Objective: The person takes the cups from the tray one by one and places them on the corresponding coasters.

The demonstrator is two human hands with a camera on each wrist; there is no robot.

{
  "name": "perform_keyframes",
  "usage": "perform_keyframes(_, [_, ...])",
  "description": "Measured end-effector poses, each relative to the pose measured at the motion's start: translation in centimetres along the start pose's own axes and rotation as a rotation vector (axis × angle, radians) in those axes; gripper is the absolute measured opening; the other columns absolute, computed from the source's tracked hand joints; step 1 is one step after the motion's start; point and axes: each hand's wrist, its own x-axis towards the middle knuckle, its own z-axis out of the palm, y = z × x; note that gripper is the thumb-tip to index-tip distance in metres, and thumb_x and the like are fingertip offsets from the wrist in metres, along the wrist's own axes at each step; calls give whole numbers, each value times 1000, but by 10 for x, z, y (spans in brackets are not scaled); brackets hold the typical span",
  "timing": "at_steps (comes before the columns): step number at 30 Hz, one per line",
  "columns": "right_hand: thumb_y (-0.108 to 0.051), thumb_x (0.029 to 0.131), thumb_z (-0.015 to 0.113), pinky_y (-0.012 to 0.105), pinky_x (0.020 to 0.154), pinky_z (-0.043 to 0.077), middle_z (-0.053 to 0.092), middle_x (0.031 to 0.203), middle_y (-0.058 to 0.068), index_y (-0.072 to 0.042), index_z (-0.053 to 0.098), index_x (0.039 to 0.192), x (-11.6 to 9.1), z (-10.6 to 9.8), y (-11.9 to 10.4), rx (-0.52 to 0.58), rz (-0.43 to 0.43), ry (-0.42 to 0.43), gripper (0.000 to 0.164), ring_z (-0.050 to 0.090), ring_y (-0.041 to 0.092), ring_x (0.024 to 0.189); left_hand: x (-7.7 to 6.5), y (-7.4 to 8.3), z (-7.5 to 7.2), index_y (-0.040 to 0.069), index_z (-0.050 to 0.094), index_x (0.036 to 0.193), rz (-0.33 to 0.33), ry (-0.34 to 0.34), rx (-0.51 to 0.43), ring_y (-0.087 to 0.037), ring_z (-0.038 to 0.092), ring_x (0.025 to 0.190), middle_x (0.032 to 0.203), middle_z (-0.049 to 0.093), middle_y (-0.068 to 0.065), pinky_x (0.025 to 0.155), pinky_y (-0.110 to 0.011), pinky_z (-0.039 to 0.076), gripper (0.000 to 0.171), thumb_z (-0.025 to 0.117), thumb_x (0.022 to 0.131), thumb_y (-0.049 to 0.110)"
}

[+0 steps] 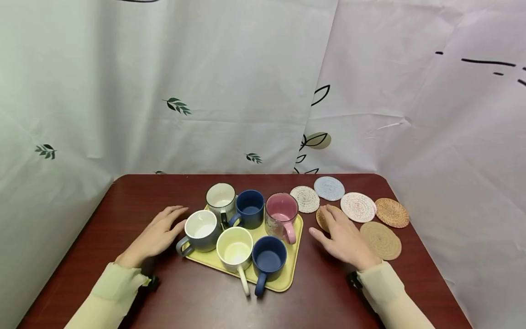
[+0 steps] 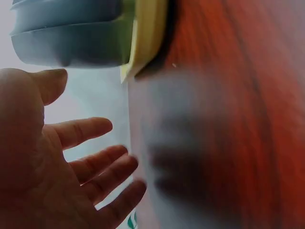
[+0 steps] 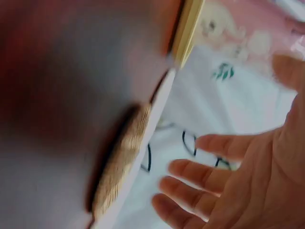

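A yellow tray [image 1: 289,269] carries several mugs. My left hand [image 1: 158,233] hovers just left of it, fingers spread and holding nothing, beside the grey mug [image 1: 205,240]. To the right of the tray, my right hand [image 1: 345,237] is likewise spread and empty, its fingers overlapping a brown woven coaster [image 1: 322,222] in the head view. On the tray's back row stand a white mug with a black handle [image 1: 221,195], a navy mug [image 1: 250,217] and a pink mug [image 1: 273,226]. In front are a pale yellow mug [image 1: 230,258] and another navy mug [image 1: 269,267].
Several more round woven coasters lie at the right: a cream one [image 1: 305,199], a light blue one [image 1: 329,188], a pinkish white one [image 1: 357,207], a brown one [image 1: 392,213] and a tan one [image 1: 381,241]. A white curtain [image 1: 230,91] hangs behind the dark red table [image 1: 185,297].
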Motion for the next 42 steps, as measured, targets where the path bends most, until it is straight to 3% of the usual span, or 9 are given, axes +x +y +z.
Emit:
perform_keyframes(3, [-47, 100, 63, 56, 107, 49, 60, 134, 22, 3, 57, 138, -7, 3, -10, 53, 39, -6, 62, 58, 38, 126, 10, 0, 1, 6, 56, 145, 7, -30, -37, -34, 59, 120, 136, 60, -16, 100, -56, 48, 46, 52, 109, 34])
perform_keyframes(6, [-39, 100, 64, 52, 95, 54, 66, 118, 14, -2, 64, 127, -13, 3, -23, 110, 115, -54, 46, 64, 31, 110, 20, -1, 3, 7, 60, 141, 2, -64, -77, -31, 63, 115, 131, 66, -14, 96, -52, 51, 40, 53, 109, 31])
perform_keyframes(10, [-31, 100, 66, 39, 79, 53, 65, 92, 3, -10, 68, 108, -15, 2, -35, 207, 198, -138, 23, 62, 18, 86, 31, -6, 5, 8, 65, 134, -9, -126, -131, -25, 66, 105, 120, 72, -10, 91, -44, 54, 32, 56, 107, 22])
perform_keyframes(12, [-30, 99, 67, 32, 71, 47, 60, 80, -1, -13, 66, 98, -15, 4, -39, 257, 227, -181, 16, 56, 14, 76, 37, -8, 6, 8, 67, 130, -19, -154, -156, -17, 64, 90, 105, 74, -5, 83, -35, 52, 28, 57, 106, 19])
perform_keyframes(15, [-30, 99, 66, 29, 65, 44, 56, 70, -4, -17, 63, 86, -14, 8, -43, 287, 236, -211, 19, 53, 11, 68, 44, -9, 4, 6, 69, 126, -6, -187, -186, -11, 60, 76, 91, 71, -1, 75, -27, 49, 26, 57, 105, 16])
perform_keyframes(21, [-32, 100, 60, 31, 54, 43, 52, 56, -7, -20, 55, 67, -12, 21, -49, 295, 201, -267, 36, 52, 11, 52, 51, -9, 2, 6, 71, 120, 36, -251, -219, -8, 59, 77, 93, 71, 0, 70, -23, 49, 23, 59, 101, 11])
perform_keyframes(27, [-32, 102, 56, 32, 44, 47, 55, 44, -4, -15, 59, 68, -11, 29, -55, 364, 234, -370, 38, 56, 12, 37, 56, -9, 4, 6, 71, 113, 55, -287, -250, -6, 58, 73, 83, 67, 4, 67, -23, 49, 18, 62, 97, 9])
perform_keyframes(33, [-21, 101, 53, 32, 42, 48, 54, 41, -4, -13, 58, 67, -9, 28, -56, 371, 202, -362, 35, 53, 10, 33, 63, -10, 8, 8, 72, 106, 80, -269, -244, -5, 56, 72, 80, 66, 4, 66, -22, 48, 14, 67, 93, 5])
perform_keyframes(42, [-18, 99, 56, 31, 40, 46, 52, 40, -7, -17, 55, 63, -6, 33, -57, 343, 183, -329, 36, 52, 8, 33, 66, -9, 7, 11, 73, 97, 80, -241, -217, -6, 53, 69, 75, 63, 5, 64, -21, 44, 10, 72, 89, 5])
